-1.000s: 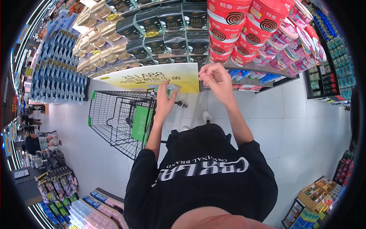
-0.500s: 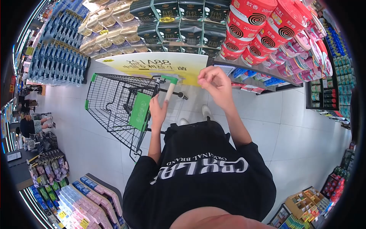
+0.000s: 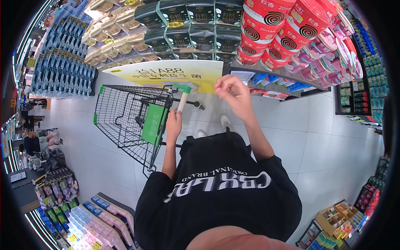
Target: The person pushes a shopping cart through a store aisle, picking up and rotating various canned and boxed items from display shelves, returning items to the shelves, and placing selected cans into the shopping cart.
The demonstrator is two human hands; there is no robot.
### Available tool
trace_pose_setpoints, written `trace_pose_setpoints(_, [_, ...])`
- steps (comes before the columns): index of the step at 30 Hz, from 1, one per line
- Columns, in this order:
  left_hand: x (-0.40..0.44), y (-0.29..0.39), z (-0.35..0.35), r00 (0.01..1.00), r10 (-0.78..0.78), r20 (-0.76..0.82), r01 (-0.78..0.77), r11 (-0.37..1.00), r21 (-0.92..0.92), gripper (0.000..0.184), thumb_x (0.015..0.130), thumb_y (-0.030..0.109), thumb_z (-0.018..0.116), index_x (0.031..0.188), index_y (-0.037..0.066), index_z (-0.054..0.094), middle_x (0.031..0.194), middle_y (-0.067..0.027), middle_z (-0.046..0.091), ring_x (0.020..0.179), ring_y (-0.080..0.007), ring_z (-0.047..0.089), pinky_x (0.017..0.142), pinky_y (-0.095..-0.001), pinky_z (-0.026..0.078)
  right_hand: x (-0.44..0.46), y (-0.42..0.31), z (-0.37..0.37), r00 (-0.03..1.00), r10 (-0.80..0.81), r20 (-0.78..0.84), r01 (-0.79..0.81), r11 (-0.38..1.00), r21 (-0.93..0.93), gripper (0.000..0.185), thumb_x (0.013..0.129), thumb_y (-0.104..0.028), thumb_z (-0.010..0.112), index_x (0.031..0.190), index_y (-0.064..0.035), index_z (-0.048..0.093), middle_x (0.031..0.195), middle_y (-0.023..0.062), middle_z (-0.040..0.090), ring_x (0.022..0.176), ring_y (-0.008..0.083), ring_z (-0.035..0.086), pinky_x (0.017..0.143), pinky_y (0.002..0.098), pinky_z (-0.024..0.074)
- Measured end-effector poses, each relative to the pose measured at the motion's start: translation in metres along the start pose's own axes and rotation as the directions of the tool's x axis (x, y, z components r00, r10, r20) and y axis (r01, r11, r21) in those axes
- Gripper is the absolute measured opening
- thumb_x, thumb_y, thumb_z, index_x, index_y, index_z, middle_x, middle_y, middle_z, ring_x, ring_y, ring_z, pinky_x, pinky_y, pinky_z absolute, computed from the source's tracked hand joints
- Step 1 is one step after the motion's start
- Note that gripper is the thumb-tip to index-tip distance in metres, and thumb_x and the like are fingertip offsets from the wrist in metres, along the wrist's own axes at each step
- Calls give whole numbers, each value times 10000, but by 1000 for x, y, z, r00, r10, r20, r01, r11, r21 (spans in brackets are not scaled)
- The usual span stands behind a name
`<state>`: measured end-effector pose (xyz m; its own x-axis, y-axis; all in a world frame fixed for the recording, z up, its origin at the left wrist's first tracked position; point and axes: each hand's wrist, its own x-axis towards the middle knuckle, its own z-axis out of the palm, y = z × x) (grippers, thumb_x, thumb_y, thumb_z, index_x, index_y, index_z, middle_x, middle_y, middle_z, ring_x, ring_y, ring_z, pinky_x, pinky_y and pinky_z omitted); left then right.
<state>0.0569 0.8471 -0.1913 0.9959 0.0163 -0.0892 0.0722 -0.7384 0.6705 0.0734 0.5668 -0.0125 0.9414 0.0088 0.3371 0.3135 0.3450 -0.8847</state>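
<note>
Shopping cart (image 3: 151, 124) sits front-left; left hand (image 3: 173, 121) contact with its handle (image 3: 182, 101) done, finger closure can't tell; right hand (image 3: 235, 92) off it, fingers curled in, no item visible.

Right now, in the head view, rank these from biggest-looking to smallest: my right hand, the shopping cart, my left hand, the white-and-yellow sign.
1. Shopping cart
2. White-and-yellow sign
3. Right hand
4. Left hand
</note>
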Motion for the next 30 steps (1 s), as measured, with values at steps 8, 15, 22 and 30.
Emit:
trace_pose_setpoints(8, [7,15,-1,999,-48,25,47,998,41,437,975,354,408,1209,17,559,1057,-207,601,940,-353,594,838,-424,450,5,12,-16,999,37,20,-38,998,43,108,860,68,594,878,-15,527,980,78,580,912,130,582,849,290,488])
trace_pose_setpoints(15, [17,20,0,996,-85,40,82,995,65,428,967,347,411,1140,-1,590,995,-236,620,937,-396,591,826,-449,444,-9,58,-55,989,150,-15,-150,989,13,122,859,44,607,870,-47,525,948,63,591,815,80,541,698,226,437])
trace_pose_setpoints(22, [25,25,2,989,-139,44,132,983,126,408,954,344,434,1100,8,614,933,-229,632,867,-388,609,775,-447,462,-45,93,-102,916,357,-185,-358,933,26,113,859,-10,644,869,-57,542,919,12,621,843,56,566,712,209,431])
trace_pose_setpoints(30, [28,34,1,976,-199,-92,210,968,134,390,926,389,496,1055,51,640,889,-190,647,823,-336,632,744,-425,482,-36,109,-113,880,468,-81,-471,882,-30,108,855,-4,636,874,-57,544,925,16,617,796,64,553,702,213,437])
